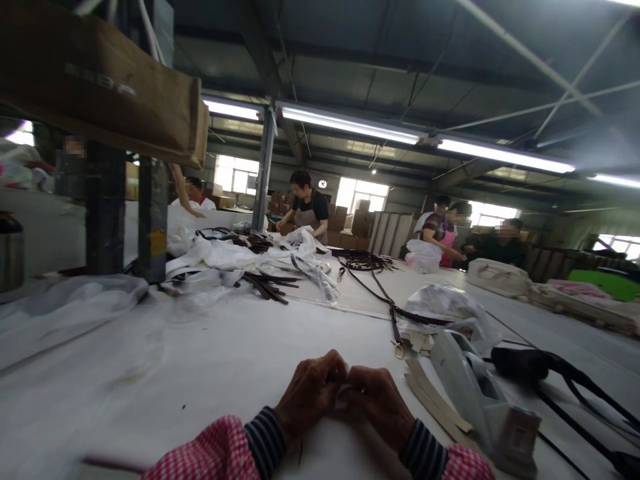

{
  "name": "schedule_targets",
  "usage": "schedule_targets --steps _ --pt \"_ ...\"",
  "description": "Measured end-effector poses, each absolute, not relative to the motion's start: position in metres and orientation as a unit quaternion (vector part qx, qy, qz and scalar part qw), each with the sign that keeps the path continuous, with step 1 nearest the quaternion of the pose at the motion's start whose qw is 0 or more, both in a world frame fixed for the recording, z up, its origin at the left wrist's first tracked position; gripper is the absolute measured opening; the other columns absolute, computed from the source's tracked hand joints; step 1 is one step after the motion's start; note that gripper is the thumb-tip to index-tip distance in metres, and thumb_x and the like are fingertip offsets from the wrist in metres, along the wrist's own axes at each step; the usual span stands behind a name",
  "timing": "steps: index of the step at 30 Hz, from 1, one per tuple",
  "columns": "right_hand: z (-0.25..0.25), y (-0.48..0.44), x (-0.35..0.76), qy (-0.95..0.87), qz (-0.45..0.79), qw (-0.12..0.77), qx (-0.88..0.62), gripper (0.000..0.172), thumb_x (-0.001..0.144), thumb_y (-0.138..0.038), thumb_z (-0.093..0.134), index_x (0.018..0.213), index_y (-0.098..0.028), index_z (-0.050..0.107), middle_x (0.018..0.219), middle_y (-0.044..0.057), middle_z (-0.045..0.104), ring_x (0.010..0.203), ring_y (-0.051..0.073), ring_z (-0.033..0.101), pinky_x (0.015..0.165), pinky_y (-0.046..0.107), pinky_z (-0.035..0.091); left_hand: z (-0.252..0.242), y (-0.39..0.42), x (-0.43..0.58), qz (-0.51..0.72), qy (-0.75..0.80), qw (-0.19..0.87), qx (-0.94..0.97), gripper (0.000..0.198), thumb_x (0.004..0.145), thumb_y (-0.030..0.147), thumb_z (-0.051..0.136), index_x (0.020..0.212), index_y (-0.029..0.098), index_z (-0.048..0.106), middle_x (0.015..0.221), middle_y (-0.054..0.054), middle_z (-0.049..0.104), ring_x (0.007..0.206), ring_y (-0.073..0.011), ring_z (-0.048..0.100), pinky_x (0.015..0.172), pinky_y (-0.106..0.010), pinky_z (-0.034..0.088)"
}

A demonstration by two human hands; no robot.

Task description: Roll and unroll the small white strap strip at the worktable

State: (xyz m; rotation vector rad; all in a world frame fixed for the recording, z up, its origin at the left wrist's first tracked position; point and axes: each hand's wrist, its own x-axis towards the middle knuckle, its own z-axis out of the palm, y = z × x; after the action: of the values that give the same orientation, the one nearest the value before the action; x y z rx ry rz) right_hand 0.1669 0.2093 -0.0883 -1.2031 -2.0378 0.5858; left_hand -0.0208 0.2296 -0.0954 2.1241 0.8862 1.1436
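My left hand (311, 395) and my right hand (379, 404) meet above the white tabletop (225, 373), fingers curled and fingertips together. Something small and pale shows between them, too hidden and blurred to name. To the right of my right hand lie flat beige strips (437, 400). Beside them stands a pale grey device (465, 380) that looks like a tape dispenser. Farther ahead, a dark strap (394, 321) ends in a metal clasp close to a clear plastic bag (445, 303).
Dark straps (273, 285) and white wrapping (215, 257) are piled ahead. A metal post (153, 227) rises at left below a brown bag (105, 93). Black cords (575, 400) cross the right side. A co-worker in an apron (307, 217) stands across the table; others are farther right.
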Motion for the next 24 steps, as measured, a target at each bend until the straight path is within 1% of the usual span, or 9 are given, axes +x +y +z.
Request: schedule_targets --steps 1,3,6,10,13,16,19,21,24 --pt "-0.088 0.214 0.167 -0.76 0.266 0.354 -0.476 0.005 0.076 -0.018 0.068 0.072 -0.016 0.07 0.065 -0.003 0.062 0.064 0.014 0.055 0.06 0.024 0.037 -0.096 0.229 -0.02 0.432 0.337 0.284 0.787 0.006 0.083 0.017 0.057 0.086 0.022 0.057 0.074 0.004 0.061 0.068 -0.0134 0.056 0.064 -0.023 0.039" --pt "-0.088 0.222 0.166 -0.718 0.311 0.368 -0.503 0.01 0.069 -0.019 0.072 0.065 -0.015 0.064 0.06 -0.004 0.057 0.061 0.013 0.05 0.057 0.023 0.035 -0.098 0.229 -0.019 0.441 0.348 0.289 0.775 0.016 0.078 0.012 0.059 0.09 0.023 0.059 0.075 0.005 0.063 0.069 -0.0133 0.057 0.064 -0.022 0.039" --pt "-0.086 0.228 0.164 -0.711 0.301 0.372 -0.515 0.018 0.061 -0.017 0.075 0.063 -0.016 0.057 0.061 -0.005 0.055 0.063 0.012 0.047 0.057 0.023 0.035 -0.099 0.23 -0.018 0.455 0.343 0.295 0.767 0.024 0.07 0.005 0.059 0.087 0.023 0.058 0.075 0.006 0.063 0.069 -0.0129 0.058 0.064 -0.022 0.04" --pt "-0.083 0.231 0.163 -0.721 0.367 0.352 -0.47 0.022 0.063 -0.021 0.078 0.079 -0.017 0.064 0.071 -0.004 0.059 0.064 0.013 0.051 0.056 0.023 0.037 -0.097 0.23 -0.016 0.46 0.314 0.286 0.78 0.024 0.068 0.002 0.058 0.08 0.022 0.054 0.074 0.006 0.063 0.069 -0.0129 0.058 0.064 -0.023 0.039" --pt "-0.085 0.234 0.165 -0.732 0.4 0.333 -0.44 0.019 0.068 -0.029 0.079 0.071 -0.014 0.068 0.074 0.0 0.057 0.066 0.013 0.051 0.056 0.023 0.037 -0.093 0.227 -0.017 0.449 0.312 0.291 0.785 0.026 0.072 0.003 0.06 0.087 0.023 0.054 0.077 0.006 0.064 0.071 -0.0137 0.06 0.066 -0.024 0.041" --pt "-0.088 0.236 0.165 -0.753 0.368 0.343 -0.425 0.028 0.073 -0.038 0.079 0.063 -0.013 0.07 0.074 0.0 0.054 0.067 0.012 0.048 0.056 0.023 0.036 -0.09 0.226 -0.022 0.434 0.363 0.252 0.785 0.027 0.079 0.019 0.072 0.101 0.023 0.057 0.086 0.003 0.065 0.079 -0.0169 0.061 0.073 -0.028 0.043" --pt "-0.088 0.235 0.163 -0.74 0.371 0.355 -0.435 0.014 0.068 -0.026 0.078 0.064 -0.014 0.073 0.072 -0.001 0.053 0.063 0.01 0.047 0.054 0.022 0.035 -0.088 0.229 -0.028 0.348 0.409 0.175 0.825 0.033 0.073 0.037 0.085 0.093 0.023 0.064 0.099 -0.002 0.065 0.098 -0.0252 0.058 0.083 -0.035 0.044" --pt "-0.087 0.235 0.162 -0.722 0.39 0.356 -0.448 0.004 0.064 -0.017 0.074 0.065 -0.013 0.074 0.073 -0.001 0.056 0.059 0.008 0.049 0.051 0.02 0.035 -0.088 0.232 -0.03 0.291 0.408 0.16 0.851 0.03 0.069 0.037 0.089 0.086 0.023 0.068 0.102 -0.002 0.066 0.106 -0.0278 0.054 0.086 -0.037 0.044" --pt "-0.082 0.238 0.161 -0.712 0.4 0.333 -0.472 0.008 0.061 -0.015 0.074 0.068 -0.013 0.077 0.072 -0.001 0.061 0.05 0.006 0.051 0.044 0.018 0.036 -0.089 0.236 -0.032 0.289 0.38 0.174 0.862 0.021 0.07 0.029 0.088 0.079 0.023 0.07 0.097 0.0 0.068 0.106 -0.0257 0.052 0.086 -0.034 0.045"
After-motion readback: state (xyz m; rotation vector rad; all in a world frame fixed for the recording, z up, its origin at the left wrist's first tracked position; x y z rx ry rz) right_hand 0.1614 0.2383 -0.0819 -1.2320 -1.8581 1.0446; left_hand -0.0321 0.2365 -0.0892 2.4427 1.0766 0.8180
